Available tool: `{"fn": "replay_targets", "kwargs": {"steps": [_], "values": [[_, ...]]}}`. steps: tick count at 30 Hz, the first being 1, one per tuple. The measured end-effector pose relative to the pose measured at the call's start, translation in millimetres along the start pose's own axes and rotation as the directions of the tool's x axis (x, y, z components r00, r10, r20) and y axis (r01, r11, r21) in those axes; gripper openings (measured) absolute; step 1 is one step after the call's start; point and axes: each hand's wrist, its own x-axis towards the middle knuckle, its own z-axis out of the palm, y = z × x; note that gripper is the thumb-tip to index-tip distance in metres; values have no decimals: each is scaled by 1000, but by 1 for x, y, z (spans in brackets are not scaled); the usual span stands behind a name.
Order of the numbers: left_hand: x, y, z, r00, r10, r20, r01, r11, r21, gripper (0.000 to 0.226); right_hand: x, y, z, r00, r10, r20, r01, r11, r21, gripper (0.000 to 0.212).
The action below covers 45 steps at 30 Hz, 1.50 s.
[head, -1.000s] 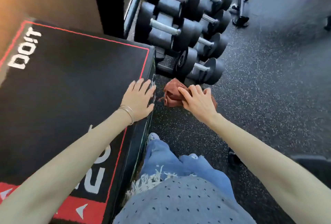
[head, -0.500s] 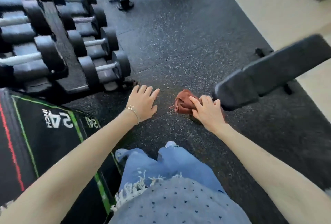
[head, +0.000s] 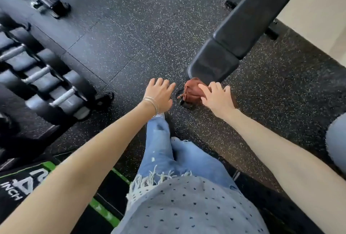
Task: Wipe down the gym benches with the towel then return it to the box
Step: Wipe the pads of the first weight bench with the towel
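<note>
While I lean over the speckled black rubber floor (head: pixel 131 27), my right grip (head: pixel 217 99) is clenched on the crumpled rust-brown cloth towel (head: pixel 192 91), fingers curled over its top. The bundle sits just at the near end of the long black padded gym bench (head: pixel 243 18), though from this angle I cannot tell whether cloth and pad are touching. My left grip (head: pixel 159 93) is released, fingers spread and holding nothing, just beside the towel and above the floor. By my reckoning the wiping of this bench is not yet under way: the towel is bunched rather than flattened on the pad, and the whole length of padding lies ahead of it. After that the towel goes back to the box; the black block with green edging (head: pixel 22 183) under my left forearm may be it.
</note>
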Motion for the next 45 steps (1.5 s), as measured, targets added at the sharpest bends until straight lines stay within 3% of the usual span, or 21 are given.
{"fn": "replay_targets", "kwargs": {"steps": [9, 14, 18, 22, 28, 32, 36, 39, 45], "values": [[121, -35, 9, 985, 127, 113, -124, 992, -34, 66, 91, 30, 24, 980, 175, 90, -184, 978, 97, 49], [198, -54, 34, 974, 150, 172, -139, 988, -71, 70, 166, 50, 65, 940, 337, 48, -340, 924, 175, 47], [252, -50, 62, 962, 127, 242, -71, 971, -230, 78, 217, 58, 105, 886, 452, 101, -463, 854, 239, 46], [291, -32, 97, 940, 125, 319, 8, 923, -385, 91, 241, 38, 151, 885, 442, 148, -466, 838, 284, 49], [313, -13, 131, 922, 61, 383, 154, 849, -505, 110, 271, 53, 177, 903, 427, -39, -402, 874, 273, 45], [327, -13, 137, 940, 15, 340, 173, 839, -516, 113, 362, 117, 175, 820, 573, -5, -541, 777, 324, 43], [342, -5, 140, 939, 43, 343, 150, 843, -516, 112, 411, 168, 171, 882, 468, 59, -461, 831, 312, 43], [351, 0, 139, 931, 64, 360, 160, 813, -560, 104, 373, 144, 175, 886, 464, -2, -437, 837, 329, 43], [360, 4, 134, 922, 31, 386, 211, 797, -566, 92, 321, 132, 184, 960, 276, -50, -250, 921, 299, 44]]}}
